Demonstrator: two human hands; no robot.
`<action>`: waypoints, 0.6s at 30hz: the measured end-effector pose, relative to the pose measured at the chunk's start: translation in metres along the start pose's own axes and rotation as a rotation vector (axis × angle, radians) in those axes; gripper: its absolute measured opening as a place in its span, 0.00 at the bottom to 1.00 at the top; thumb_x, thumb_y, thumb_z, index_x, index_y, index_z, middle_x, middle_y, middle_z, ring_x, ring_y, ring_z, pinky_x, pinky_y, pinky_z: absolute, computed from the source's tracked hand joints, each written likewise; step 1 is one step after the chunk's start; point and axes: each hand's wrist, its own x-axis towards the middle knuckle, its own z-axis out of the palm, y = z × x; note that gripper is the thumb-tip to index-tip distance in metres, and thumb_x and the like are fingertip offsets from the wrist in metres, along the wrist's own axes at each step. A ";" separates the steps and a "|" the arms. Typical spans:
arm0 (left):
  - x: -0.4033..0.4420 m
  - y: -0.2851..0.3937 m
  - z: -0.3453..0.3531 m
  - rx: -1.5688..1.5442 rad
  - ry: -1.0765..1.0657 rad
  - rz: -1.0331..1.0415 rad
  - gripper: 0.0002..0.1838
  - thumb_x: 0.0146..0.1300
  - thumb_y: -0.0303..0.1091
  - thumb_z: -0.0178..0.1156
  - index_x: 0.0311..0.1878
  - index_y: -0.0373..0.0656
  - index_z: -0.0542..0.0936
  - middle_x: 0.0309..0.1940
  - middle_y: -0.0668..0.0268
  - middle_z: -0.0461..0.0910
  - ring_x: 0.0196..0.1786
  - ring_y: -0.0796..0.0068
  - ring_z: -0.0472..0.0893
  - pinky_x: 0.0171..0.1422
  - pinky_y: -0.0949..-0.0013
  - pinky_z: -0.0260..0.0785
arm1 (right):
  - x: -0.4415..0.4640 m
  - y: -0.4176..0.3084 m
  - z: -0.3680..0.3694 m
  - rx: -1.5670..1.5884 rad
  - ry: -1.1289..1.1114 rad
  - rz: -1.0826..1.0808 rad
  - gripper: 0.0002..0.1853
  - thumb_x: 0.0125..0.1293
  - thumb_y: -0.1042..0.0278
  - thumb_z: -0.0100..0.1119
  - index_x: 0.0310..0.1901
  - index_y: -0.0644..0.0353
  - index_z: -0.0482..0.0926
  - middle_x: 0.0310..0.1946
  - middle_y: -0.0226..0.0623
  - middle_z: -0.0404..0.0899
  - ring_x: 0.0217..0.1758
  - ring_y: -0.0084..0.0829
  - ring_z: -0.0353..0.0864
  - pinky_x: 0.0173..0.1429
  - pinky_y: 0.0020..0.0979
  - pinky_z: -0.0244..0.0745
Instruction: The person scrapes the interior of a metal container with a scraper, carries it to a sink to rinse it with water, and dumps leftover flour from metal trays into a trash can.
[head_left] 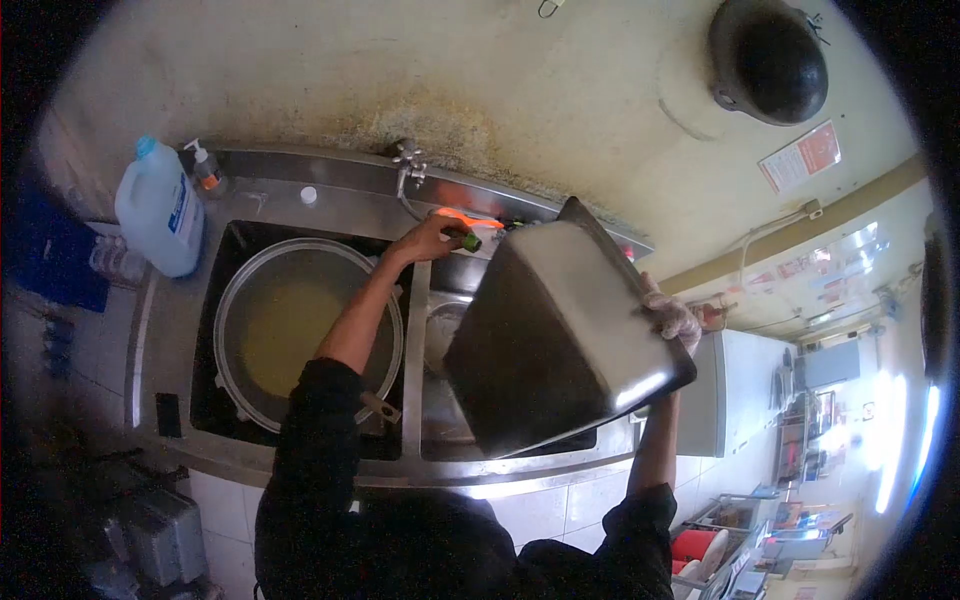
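Note:
My right hand (675, 318), in a clear plastic glove, grips the rim of a deep steel food pan (550, 310). The pan is held tilted over the right sink basin (440, 400), its outer side facing me and its inside hidden. My left hand (435, 240) is closed around a small green thing (471, 243) at the back of the sink, left of the pan; its exact kind is unclear. Just behind that hand lies something bright orange (465, 217). The tap (410, 165) rises from the wall beside it.
A large round pot (222, 350) with cloudy yellowish liquid fills the left basin, a handle (380, 406) by its rim. On the left counter stand a big plastic jug (165, 215), a pump bottle (207, 170) and a white cap (308, 195). A phone-like dark slab (169, 415) lies near the front edge.

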 end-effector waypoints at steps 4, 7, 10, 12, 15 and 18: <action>-0.010 0.019 -0.016 -0.033 -0.019 -0.010 0.14 0.62 0.38 0.61 0.46 0.40 0.80 0.40 0.64 0.81 0.46 0.73 0.79 0.55 0.67 0.69 | 0.014 0.015 0.036 -0.023 -0.036 0.006 0.30 0.62 0.61 0.49 0.62 0.71 0.60 0.34 0.38 0.69 0.32 0.28 0.69 0.40 0.31 0.67; -0.004 0.006 -0.024 -0.073 -0.004 0.000 0.14 0.62 0.37 0.61 0.48 0.40 0.80 0.41 0.65 0.81 0.47 0.75 0.78 0.55 0.68 0.69 | 0.023 0.030 0.066 -0.031 -0.090 0.042 0.29 0.62 0.63 0.49 0.61 0.72 0.61 0.33 0.38 0.69 0.32 0.29 0.69 0.42 0.32 0.67; -0.002 -0.003 -0.025 -0.163 0.026 -0.007 0.15 0.62 0.36 0.62 0.49 0.41 0.80 0.41 0.65 0.81 0.48 0.76 0.77 0.55 0.70 0.68 | 0.031 0.040 0.091 -0.033 -0.117 0.055 0.28 0.62 0.64 0.49 0.60 0.73 0.61 0.31 0.39 0.69 0.32 0.30 0.69 0.44 0.34 0.68; 0.000 -0.007 -0.025 -0.264 0.047 -0.025 0.15 0.61 0.35 0.62 0.50 0.41 0.79 0.42 0.65 0.81 0.48 0.76 0.77 0.55 0.70 0.68 | 0.036 0.039 0.096 -0.026 -0.115 0.050 0.28 0.62 0.64 0.49 0.60 0.74 0.62 0.30 0.39 0.70 0.32 0.30 0.69 0.45 0.35 0.68; -0.001 -0.008 -0.022 -0.041 -0.004 0.064 0.15 0.61 0.34 0.62 0.49 0.40 0.80 0.43 0.63 0.81 0.48 0.76 0.77 0.55 0.69 0.68 | 0.035 0.029 0.088 -0.027 -0.055 0.023 0.27 0.62 0.65 0.49 0.59 0.75 0.63 0.29 0.39 0.70 0.31 0.31 0.69 0.46 0.37 0.68; -0.016 0.016 -0.011 0.056 -0.142 -0.109 0.13 0.61 0.34 0.61 0.48 0.42 0.80 0.44 0.61 0.82 0.49 0.72 0.79 0.55 0.66 0.69 | 0.031 0.003 0.066 -0.063 0.106 -0.055 0.26 0.61 0.66 0.49 0.58 0.77 0.63 0.27 0.40 0.70 0.31 0.32 0.69 0.48 0.38 0.68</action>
